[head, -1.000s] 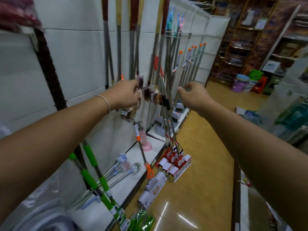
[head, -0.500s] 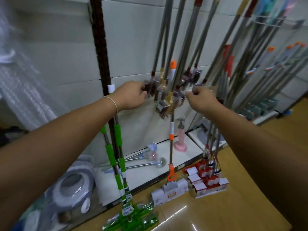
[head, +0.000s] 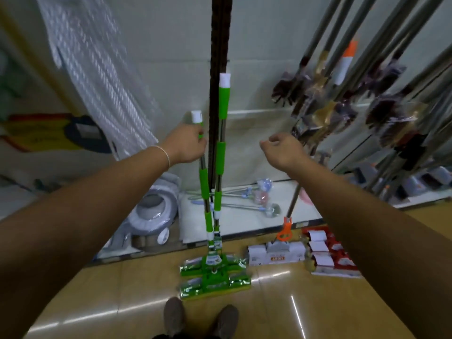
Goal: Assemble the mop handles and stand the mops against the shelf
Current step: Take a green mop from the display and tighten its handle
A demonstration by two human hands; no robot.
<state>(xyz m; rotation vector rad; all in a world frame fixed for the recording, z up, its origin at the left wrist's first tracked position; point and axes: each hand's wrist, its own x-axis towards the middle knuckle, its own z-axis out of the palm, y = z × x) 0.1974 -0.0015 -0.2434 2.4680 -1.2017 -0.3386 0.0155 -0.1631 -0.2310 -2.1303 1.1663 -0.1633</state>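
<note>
Left hand (head: 186,145) wrapped round the upper shaft of the nearer green-and-steel flat mop (head: 204,182), just under its white end cap; thin bracelet on that wrist. Right hand (head: 281,149) free in the air to the right of both green mops, fingers loosely curled, holding nothing, touching nothing. Second green-and-steel flat mop (head: 222,133) upright just behind and right of the held one, taller white-capped top resting against the dark brown shelf upright (head: 220,33). Both green mop heads (head: 215,275) in shiny wrap flat on the tan tiled floor (head: 269,309), one in front of the other, close to the low white base shelf (head: 244,216). Right of them: orange-necked mop with white block head (head: 276,255) on the floor, handle leaning up toward the shelf; red-and-white packaged mop heads (head: 330,255) just beside it. Further right, row of grey metal poles with dark feathery dusters (head: 325,99) leaning on the white back panel, blurred. On the base shelf, small steel-handled brushes (head: 254,199) lying flat; grey-white round plastic unit (head: 151,216) at left. Two shoe tips (head: 200,316) at bottom edge.
</note>
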